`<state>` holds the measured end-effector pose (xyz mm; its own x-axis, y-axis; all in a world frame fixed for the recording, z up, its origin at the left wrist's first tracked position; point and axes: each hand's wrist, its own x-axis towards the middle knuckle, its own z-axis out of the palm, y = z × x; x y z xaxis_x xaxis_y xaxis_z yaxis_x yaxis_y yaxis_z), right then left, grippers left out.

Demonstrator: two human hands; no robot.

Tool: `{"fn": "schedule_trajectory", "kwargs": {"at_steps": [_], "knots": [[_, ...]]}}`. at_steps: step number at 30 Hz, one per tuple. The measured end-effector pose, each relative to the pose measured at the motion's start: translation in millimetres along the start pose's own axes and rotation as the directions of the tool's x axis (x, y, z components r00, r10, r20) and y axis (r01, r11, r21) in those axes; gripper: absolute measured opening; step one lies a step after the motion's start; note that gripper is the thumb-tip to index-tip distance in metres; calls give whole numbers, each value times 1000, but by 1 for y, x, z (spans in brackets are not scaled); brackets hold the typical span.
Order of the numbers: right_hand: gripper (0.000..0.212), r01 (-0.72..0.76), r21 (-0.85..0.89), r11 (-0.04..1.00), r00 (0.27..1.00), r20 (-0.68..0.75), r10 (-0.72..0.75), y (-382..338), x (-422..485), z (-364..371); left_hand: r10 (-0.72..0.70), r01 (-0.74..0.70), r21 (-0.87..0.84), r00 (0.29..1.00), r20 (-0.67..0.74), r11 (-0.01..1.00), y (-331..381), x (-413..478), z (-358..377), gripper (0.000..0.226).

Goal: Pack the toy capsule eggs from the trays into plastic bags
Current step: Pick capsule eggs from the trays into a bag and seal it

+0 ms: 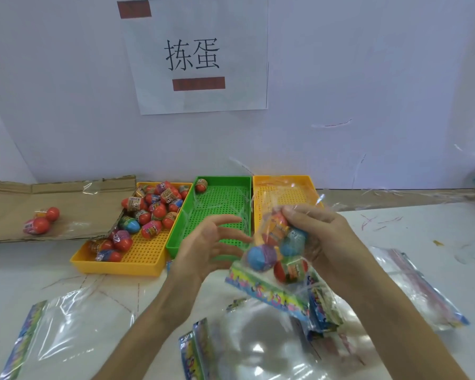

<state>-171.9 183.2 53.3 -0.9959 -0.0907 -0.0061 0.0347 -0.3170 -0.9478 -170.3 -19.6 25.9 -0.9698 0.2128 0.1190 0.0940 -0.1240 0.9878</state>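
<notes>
My right hand point(320, 231) grips the upper part of a clear plastic bag point(272, 292) with a printed colourful band, and several toy capsule eggs point(279, 250) sit inside it. My left hand point(209, 245) hovers just left of the bag with spread fingers, holding nothing. The left yellow tray point(137, 263) holds several red, blue and pink eggs point(151, 209). A single egg point(201, 185) lies in the far corner of the green tray point(217, 204). The right yellow tray point(283, 187) is partly hidden behind the bag.
Two packed eggs point(40, 220) lie on flattened cardboard point(66, 204) at the left. Empty plastic bags lie on the white table: one at front left point(55, 333), a pile in front point(258, 346), more at right point(420, 292). A wall with a paper sign point(195, 56) stands behind.
</notes>
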Motion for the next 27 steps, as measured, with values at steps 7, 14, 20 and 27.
{"fn": "schedule_trajectory", "kwargs": {"at_steps": [7, 14, 20, 27], "knots": [[23, -15, -250, 968, 993, 114, 45, 16, -9, 20, -31, 31, -92, 1000, 4, 995, -8, -7, 7, 24], [36, 2, -120, 993, 1000, 25, 1, 19, -7, 25, -36, -27, -302, 979, -202, 953, -3, -12, 10, 19], [27, 78, -160, 984, 993, -71, -91, 23, -6, 25, -31, -57, -365, 972, -232, 929, 4, -15, 13, 19], [11, 167, -85, 982, 982, -77, -174, 24, -5, 23, -125, 96, -404, 991, -45, 910, 8, -12, 19, 70]]}}
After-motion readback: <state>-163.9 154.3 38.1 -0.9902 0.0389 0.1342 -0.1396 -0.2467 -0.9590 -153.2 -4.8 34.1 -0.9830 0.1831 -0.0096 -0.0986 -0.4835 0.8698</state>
